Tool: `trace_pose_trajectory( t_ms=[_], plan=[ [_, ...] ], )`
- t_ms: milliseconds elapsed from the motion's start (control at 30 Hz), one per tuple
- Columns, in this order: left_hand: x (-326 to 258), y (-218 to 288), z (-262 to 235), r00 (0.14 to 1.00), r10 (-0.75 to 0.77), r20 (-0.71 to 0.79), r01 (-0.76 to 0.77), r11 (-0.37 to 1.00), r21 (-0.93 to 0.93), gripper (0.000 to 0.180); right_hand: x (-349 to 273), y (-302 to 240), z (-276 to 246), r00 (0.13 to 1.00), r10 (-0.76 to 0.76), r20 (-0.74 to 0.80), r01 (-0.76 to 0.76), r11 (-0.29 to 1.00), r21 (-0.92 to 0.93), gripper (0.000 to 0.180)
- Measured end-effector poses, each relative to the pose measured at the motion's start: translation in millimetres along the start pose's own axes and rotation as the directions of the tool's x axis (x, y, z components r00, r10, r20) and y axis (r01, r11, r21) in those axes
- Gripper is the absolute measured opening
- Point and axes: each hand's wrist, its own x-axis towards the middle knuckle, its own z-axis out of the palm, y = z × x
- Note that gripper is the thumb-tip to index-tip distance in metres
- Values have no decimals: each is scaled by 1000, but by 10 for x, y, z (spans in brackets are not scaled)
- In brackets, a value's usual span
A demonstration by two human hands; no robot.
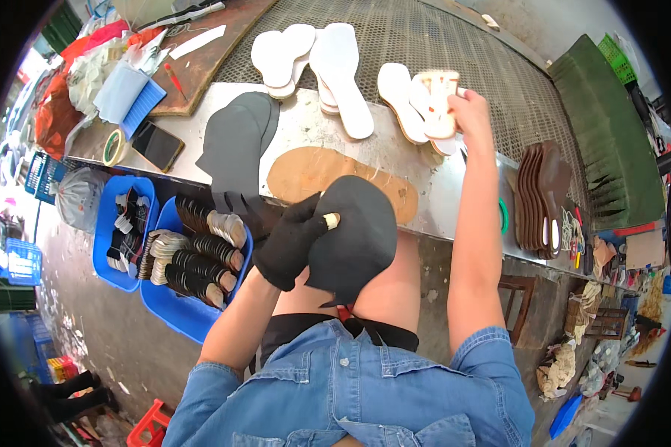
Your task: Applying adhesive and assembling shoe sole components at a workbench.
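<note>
My left hand [285, 246], in a black glove with a bare thumb tip, grips a black sole-shaped sheet [359, 231] above my lap. My bare right hand [471, 118] reaches to the far right of the bench, its fingers closed on a white insole [443, 108] with small reddish marks, slightly blurred. Below and beside that one lie more white insoles [401, 97]. A brown sole-shaped pattern [313, 173] lies flat at the bench's near edge, partly covered by the black sheet. To its left is a stack of dark grey sole-shaped sheets [238, 134].
White insole pairs [341, 74] lie on the mesh-topped bench [425, 45]. Brown soles [537, 197] stand in a row at right. At left are a phone [157, 146], a tape roll [115, 147], a screwdriver [174, 80], and blue bins [173, 309] of shoe parts below the edge.
</note>
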Motion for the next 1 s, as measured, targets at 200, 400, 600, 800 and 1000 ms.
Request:
trace_pose_trajectory(
  t_ms=[200, 400, 600, 800, 1000],
  plan=[
    [61, 109, 11, 986, 166, 34, -162, 983, -84, 42, -1242, 28, -100, 998, 0, 55, -50, 441, 896, 33],
    [-90, 107, 164, 948, 308, -83, -302, 950, 85, 42, -2170, 84, -204, 999, -38, 37, -14, 469, 883, 54],
    [-246, -43, 353, 838, 543, -45, -475, 769, 428, 44, -2656, 123, -174, 974, -187, 127, -45, 388, 920, 61],
    [-384, -71, 527, 939, 313, -142, -333, 931, -149, 45, -2770, -19, 165, 949, -243, 201, -83, 422, 903, 58],
    [-423, 137, 337, 951, 308, -17, -308, 943, -125, 38, -2805, 62, 138, 948, -301, 102, 44, 443, 896, 67]
  ],
)
